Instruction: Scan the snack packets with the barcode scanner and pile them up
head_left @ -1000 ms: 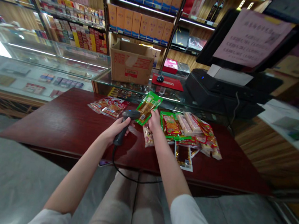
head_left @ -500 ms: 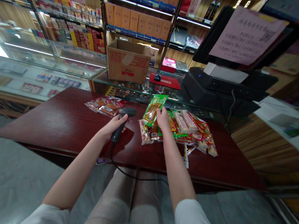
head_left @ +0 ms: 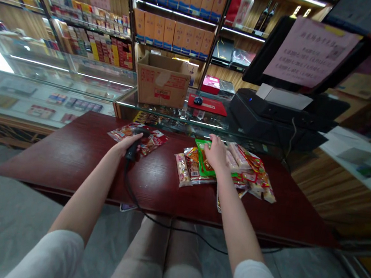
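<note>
My left hand (head_left: 128, 143) is closed around the black handle of a corded barcode scanner (head_left: 131, 151). The scanner's head is over red snack packets (head_left: 154, 140) on the left of the table and partly covers them. My right hand (head_left: 216, 153) rests over a green-edged snack packet (head_left: 200, 152) on top of a pile. Its thumb and fingers are apart, and the hand hides the packet's upper right part. Around it in the pile lie a clear-wrapped snack bar (head_left: 182, 170), pale wrapped sticks (head_left: 238, 155) and red-and-yellow packets (head_left: 258, 170).
The dark red table (head_left: 77, 162) has a glass counter behind it. On the counter stand an open cardboard box (head_left: 162, 82), a red mat (head_left: 211, 105) with a mouse, and a monitor (head_left: 266, 54) with a paper sheet. The scanner's cable (head_left: 158, 222) hangs over the table's front edge.
The green packet in my right hand has come down onto the pile, and that hand has moved right. My left hand has carried the scanner left, over the red packets.
</note>
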`<state>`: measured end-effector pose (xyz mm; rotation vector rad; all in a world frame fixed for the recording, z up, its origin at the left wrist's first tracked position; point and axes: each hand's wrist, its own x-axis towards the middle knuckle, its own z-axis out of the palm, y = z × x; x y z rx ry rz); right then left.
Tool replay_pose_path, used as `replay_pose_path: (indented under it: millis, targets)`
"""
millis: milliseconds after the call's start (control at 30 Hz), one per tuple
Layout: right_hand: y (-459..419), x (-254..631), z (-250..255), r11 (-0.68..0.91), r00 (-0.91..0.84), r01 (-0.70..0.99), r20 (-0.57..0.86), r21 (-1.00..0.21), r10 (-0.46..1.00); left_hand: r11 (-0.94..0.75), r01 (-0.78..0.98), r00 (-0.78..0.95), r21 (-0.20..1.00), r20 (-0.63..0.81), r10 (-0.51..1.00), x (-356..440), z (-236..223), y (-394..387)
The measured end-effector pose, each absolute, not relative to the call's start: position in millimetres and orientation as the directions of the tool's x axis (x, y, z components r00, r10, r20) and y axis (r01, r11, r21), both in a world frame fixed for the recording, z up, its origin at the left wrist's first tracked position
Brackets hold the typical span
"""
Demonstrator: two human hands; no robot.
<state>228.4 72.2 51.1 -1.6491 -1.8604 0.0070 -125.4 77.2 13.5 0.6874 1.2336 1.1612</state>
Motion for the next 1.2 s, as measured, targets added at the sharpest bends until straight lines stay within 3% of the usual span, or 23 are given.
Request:
replay_pose_path:
  millis: [67, 133, 200, 300, 500, 700, 800, 867, 933, 1000, 1200]
  targets:
    - [82.9, 205.7, 40.9, 0.261, -0.039, 0.79, 0.379, -0.554, 0.924, 0.414, -0.242, -0.042, 0.878, -0.436, 0.899, -116.4, 14.6, 68.2]
    - [94.4, 179.7, 29.1, 0.213, -0.08, 0.729, 0.228, -0.651, 0.97, 0.443, -0.238, 0.022, 0.864, -0.451, 0.892, -107.3, 16.9, 57.6]
    - [104.2, 154.1, 18.3, 0.147, -0.131, 0.753, 0.073, -0.641, 0.989, 0.43, -0.278, 0.064, 0.859, -0.431, 0.9, -100.9, 19.6, 47.6]
    - [113.7, 124.8, 8.9, 0.096, -0.147, 0.821, -0.046, -0.562, 0.988, 0.363, -0.369, 0.064, 0.855, -0.367, 0.928, -99.7, 24.3, 36.8]
    - [121.5, 105.1, 8.8, 0.012, -0.106, 0.886, -0.177, -0.463, 0.979, 0.327, -0.393, 0.011, 0.86, -0.351, 0.936, -115.8, 30.7, 26.6]
    - [118.8, 107.8, 20.6, 0.045, -0.137, 0.806, -0.112, -0.59, 0.984, 0.276, -0.395, -0.023, 0.876, -0.31, 0.95, -117.9, 26.8, 6.3]
    - [109.9, 123.0, 36.4, 0.068, -0.176, 0.581, -0.044, -0.811, 0.983, 0.228, -0.345, -0.023, 0.911, -0.251, 0.968, -111.6, 26.6, -12.5]
    - [100.3, 140.4, 48.4, 0.017, -0.213, 0.221, -0.031, -0.975, 0.977, 0.19, -0.293, 0.002, 0.937, -0.198, 0.98, -105.8, 28.5, -26.1]
    - [88.4, 161.2, 58.4, -0.064, -0.244, -0.052, -0.05, -0.997, 0.968, 0.151, -0.236, 0.04, 0.96, -0.146, 0.988, -98.9, 32.0, -38.2]
    - [75.5, 181.4, 64.6, -0.105, -0.215, -0.11, -0.079, -0.988, 0.973, 0.134, -0.178, 0.074, 0.975, -0.122, 0.99, -90.5, 36.7, -47.5]
    - [42.9, 216.0, 62.9, -0.163, -0.126, -0.025, -0.158, -0.986, 0.979, 0.153, -0.086, 0.239, 0.984, -0.129, 0.962, -58.1, 44.9, -54.6]
